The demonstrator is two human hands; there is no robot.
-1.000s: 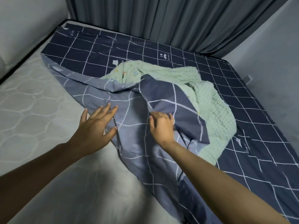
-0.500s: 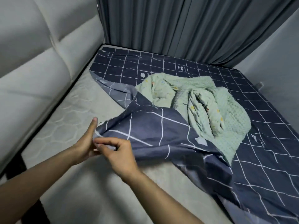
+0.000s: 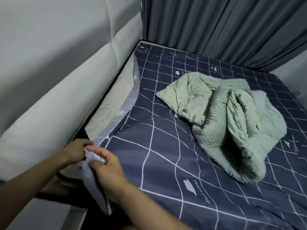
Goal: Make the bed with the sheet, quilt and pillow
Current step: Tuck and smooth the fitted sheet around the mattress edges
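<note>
A dark blue sheet [image 3: 166, 155] with a white grid covers most of the mattress. Its near-left corner is bunched between both hands at the bed's corner beside the headboard. My left hand [image 3: 75, 151] grips the corner's edge from the left. My right hand [image 3: 106, 165] pinches the same corner, thumb below and fingers above. A crumpled pale green quilt [image 3: 232, 120] lies on the sheet right of the middle. No pillow is in view.
A padded white headboard [image 3: 49, 72] runs along the left. A strip of bare mattress [image 3: 109, 107] shows between it and the sheet's pale edge. Grey curtains [image 3: 224, 27] hang behind the bed; a wall closes the right side.
The folded-over sheet corner has been pulled left and toward the headboard, so it now covers the mattress that lay bare. Both hands travelled with it to the bed's corner. The view swung left.
</note>
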